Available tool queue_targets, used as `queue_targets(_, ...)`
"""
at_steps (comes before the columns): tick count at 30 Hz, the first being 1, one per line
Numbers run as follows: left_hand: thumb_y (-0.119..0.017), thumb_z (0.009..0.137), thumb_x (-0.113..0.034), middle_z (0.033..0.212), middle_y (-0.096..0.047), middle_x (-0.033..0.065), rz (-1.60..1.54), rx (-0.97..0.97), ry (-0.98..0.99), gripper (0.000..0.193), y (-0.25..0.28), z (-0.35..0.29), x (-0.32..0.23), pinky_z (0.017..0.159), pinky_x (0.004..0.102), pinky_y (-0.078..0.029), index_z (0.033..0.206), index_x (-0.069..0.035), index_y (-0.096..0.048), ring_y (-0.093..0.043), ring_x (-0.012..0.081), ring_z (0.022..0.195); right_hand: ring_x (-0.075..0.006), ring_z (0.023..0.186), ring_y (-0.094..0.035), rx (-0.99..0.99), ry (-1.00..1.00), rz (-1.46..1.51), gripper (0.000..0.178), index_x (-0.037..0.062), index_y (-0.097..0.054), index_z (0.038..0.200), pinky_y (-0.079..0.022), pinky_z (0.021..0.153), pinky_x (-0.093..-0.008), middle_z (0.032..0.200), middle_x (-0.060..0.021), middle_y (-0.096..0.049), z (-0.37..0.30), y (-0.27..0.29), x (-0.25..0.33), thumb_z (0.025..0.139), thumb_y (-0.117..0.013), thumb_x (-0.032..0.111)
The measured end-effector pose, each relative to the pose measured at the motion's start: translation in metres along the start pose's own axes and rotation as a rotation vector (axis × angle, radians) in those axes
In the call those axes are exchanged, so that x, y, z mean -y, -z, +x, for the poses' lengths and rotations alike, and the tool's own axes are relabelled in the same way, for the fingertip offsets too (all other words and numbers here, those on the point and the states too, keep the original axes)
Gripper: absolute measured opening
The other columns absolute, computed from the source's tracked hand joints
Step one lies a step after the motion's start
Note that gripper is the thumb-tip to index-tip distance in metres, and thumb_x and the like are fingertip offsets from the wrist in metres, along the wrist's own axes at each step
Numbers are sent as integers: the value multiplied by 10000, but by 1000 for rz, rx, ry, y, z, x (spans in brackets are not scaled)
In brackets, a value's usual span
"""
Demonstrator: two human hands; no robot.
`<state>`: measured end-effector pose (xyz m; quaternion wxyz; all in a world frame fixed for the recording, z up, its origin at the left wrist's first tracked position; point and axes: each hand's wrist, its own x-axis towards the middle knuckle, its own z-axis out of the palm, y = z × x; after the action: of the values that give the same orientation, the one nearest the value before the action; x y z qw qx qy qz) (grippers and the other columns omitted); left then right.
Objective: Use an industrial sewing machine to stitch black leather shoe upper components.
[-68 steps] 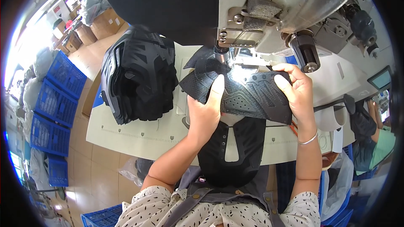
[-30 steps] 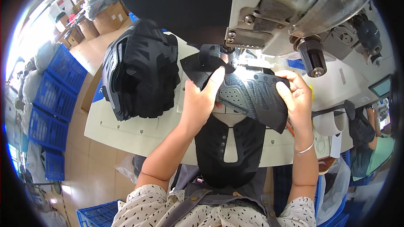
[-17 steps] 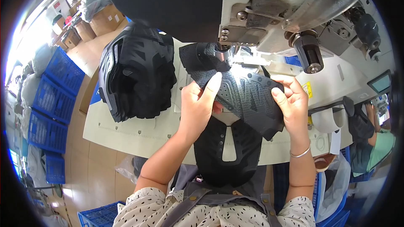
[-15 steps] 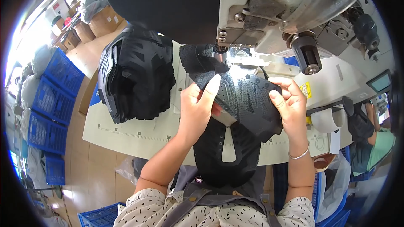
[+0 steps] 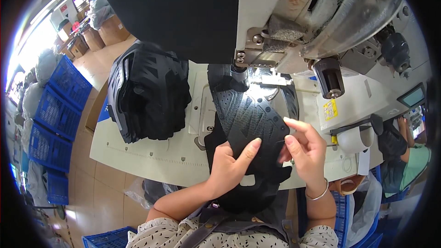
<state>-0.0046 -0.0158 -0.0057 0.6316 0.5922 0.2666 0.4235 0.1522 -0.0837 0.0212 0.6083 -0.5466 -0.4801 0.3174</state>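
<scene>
A black textured shoe upper (image 5: 250, 117) with rows of eyelet holes lies under the lit needle area of a sewing machine (image 5: 271, 9). My left hand (image 5: 232, 167) grips its lower left edge, the thumb flat on top and the fingers underneath. Along the right edge, by the eyelets, my right hand (image 5: 303, 149) pinches it between thumb and fingers. The upper's far end reaches the machine's presser foot (image 5: 239, 79). Another dark piece (image 5: 245, 197) hangs over the table's front edge below my hands, partly covered by the upper.
A stack of black shoe uppers (image 5: 151, 96) stands on the pale table (image 5: 138, 160) at left. A machine cylinder (image 5: 330, 78) hangs at right, above a white roll (image 5: 356, 140). Blue crates (image 5: 53, 124) line the left side. Another person in green (image 5: 415, 163) sits far right.
The shoe upper has turned, its near end swinging toward me and left. Both hands have moved nearer to me, and my left hand has shifted lower along the edge.
</scene>
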Motion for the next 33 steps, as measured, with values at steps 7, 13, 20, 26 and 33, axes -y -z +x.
queue_targets(7, -549, 887, -178, 798, -622, 23, -124, 34, 142, 232, 18, 0, -16, 622, 212, -446, 868, 46, -607, -536, 62, 697, -159, 977, -534, -307, 258, -330, 364, -18, -462, 1154, -418, 818, -266, 1093, -125, -531, 14, 30, -40, 828, -578, 94)
queue_targets(13, -570, 864, -156, 890, -630, 72, -208, 81, 219, 237, 44, 9, -26, 685, 229, -475, 960, 59, -599, -586, 110, 776, -149, 1005, -528, 163, -215, 479, 456, -2, -429, 1195, -405, 890, -276, 1114, -109, -551, 0, 25, -51, 800, -636, 96)
queue_targets(20, -576, 847, -120, 843, -618, 101, -256, -116, 185, 199, 49, -11, -27, 606, 259, -492, 926, 62, -583, -596, 141, 674, -133, 852, -577, -108, -39, 281, 322, -40, -443, 1129, -475, 749, -239, 1011, -106, -579, -31, -2, -23, 840, -565, 32)
queue_targets(26, -612, 816, -121, 563, -538, 56, -19, -320, 120, 152, 41, -17, -14, 407, 244, -410, 777, 17, -564, -494, 126, 416, -87, 786, -553, -191, -19, 162, 319, -38, -450, 1092, -470, 656, -232, 963, -85, -579, -46, -5, -37, 849, -578, 124)
queue_targets(33, -559, 858, -292, 463, -389, -17, 55, -365, -71, 386, 62, -17, 2, 392, 201, -258, 539, -103, -451, -357, 65, 391, -66, 747, -542, -133, 5, 81, 497, -3, -339, 1236, -458, 607, -219, 907, -64, -568, -53, -18, -32, 827, -587, 128)
